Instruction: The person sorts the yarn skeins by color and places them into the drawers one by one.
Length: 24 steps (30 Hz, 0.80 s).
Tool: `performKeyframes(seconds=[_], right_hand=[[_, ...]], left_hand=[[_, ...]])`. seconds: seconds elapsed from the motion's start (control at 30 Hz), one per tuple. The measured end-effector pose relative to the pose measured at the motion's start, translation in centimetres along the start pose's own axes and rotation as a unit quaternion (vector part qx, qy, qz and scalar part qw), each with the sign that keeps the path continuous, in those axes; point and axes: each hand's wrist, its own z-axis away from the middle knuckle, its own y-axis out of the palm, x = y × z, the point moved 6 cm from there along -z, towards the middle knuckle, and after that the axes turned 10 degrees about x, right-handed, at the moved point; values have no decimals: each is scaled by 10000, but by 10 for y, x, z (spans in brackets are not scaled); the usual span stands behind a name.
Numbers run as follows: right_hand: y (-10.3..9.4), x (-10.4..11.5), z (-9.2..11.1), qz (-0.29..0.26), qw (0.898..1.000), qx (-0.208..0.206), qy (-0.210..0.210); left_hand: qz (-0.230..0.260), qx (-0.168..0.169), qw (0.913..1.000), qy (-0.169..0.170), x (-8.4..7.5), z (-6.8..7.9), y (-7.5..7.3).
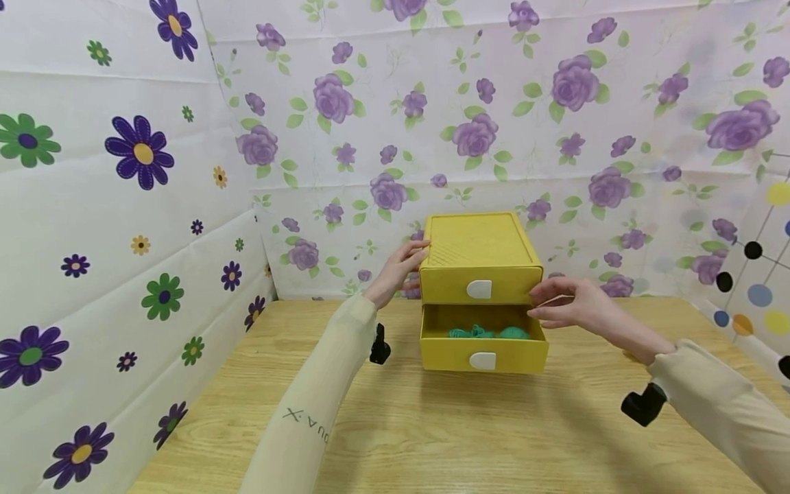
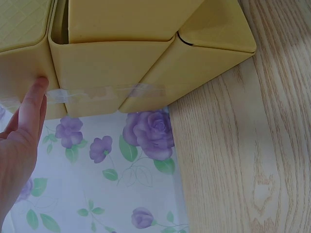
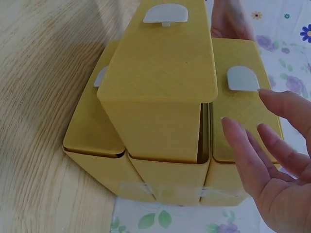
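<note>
A yellow drawer cabinet [image 1: 478, 240] stands on the table, its top drawer closed. Below that, the middle drawer [image 1: 450, 355] is pulled out, showing a green tangled bundle [image 1: 476, 332] and a round green thing [image 1: 514, 333] inside. With extended fingers, my left hand [image 1: 396, 273] touches the cabinet's left side near the top; a fingertip [image 2: 41, 83] presses there in the left wrist view. My right hand [image 1: 577, 307] is at the right front corner, fingers slightly bent and nothing held. In the right wrist view, its fingers [image 3: 243, 145] are spread beside the top drawer's front.
White tab handles [image 1: 479, 289] are on the drawer fronts. Clear tape [image 2: 114, 92] runs across the cabinet's side. Wood-grain tabletop [image 1: 395, 425] extends in front, and a flower-print cloth [image 1: 382, 137] hangs behind. Another printed cloth [image 1: 99, 226] lines the left side.
</note>
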Motion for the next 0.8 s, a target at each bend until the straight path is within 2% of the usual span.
performKeyframes(seconds=[0.2,0.5,0.8], right_hand=[[4,5,1,-70,10000,26,-41],[23,15,1,-235,9981,477,-308],[40,18,1,-119,9980,527,-323]], left_hand=[[21,-10,10000,-1,-1,0,0],[53,11,10000,-2,-1,1,1],[104,40,9999,-47,-2,1,2]])
